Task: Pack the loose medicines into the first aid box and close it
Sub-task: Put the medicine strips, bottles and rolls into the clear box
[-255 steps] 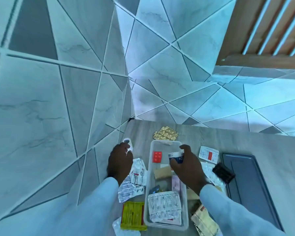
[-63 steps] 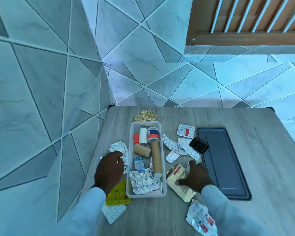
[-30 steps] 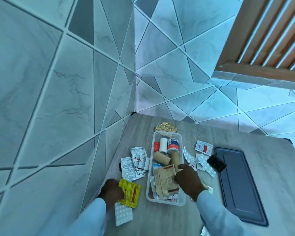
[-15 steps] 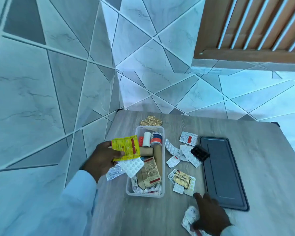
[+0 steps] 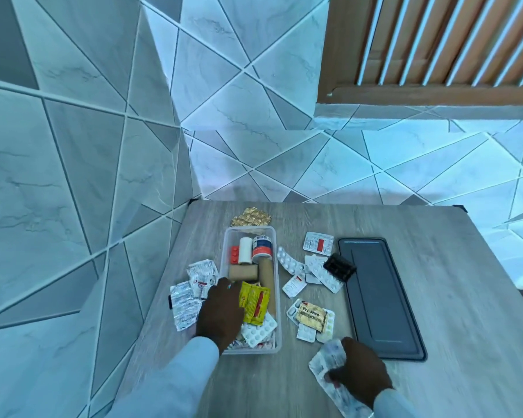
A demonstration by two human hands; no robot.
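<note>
The clear plastic first aid box (image 5: 274, 297) stands open on the wooden table, holding rolls, a small jar and blister strips. My left hand (image 5: 221, 312) is over the box's near left part, fingers on a yellow sachet (image 5: 253, 302) and a white pill strip (image 5: 258, 329) lying inside. My right hand (image 5: 358, 371) is at the near right, closed on crumpled silver medicine strips (image 5: 326, 362). The dark grey lid (image 5: 379, 297) lies flat to the right of the box.
Loose strips lie left of the box (image 5: 194, 286), between box and lid (image 5: 310, 271), and in a small pile (image 5: 311, 319) near my right hand. A gold foil strip (image 5: 251, 218) lies behind the box. Tiled walls stand close at the left and back.
My left hand has carried the yellow sachet and white pill strip from above the table's left side down into the box. My right hand has closed on the silver strips and lifted them slightly.
</note>
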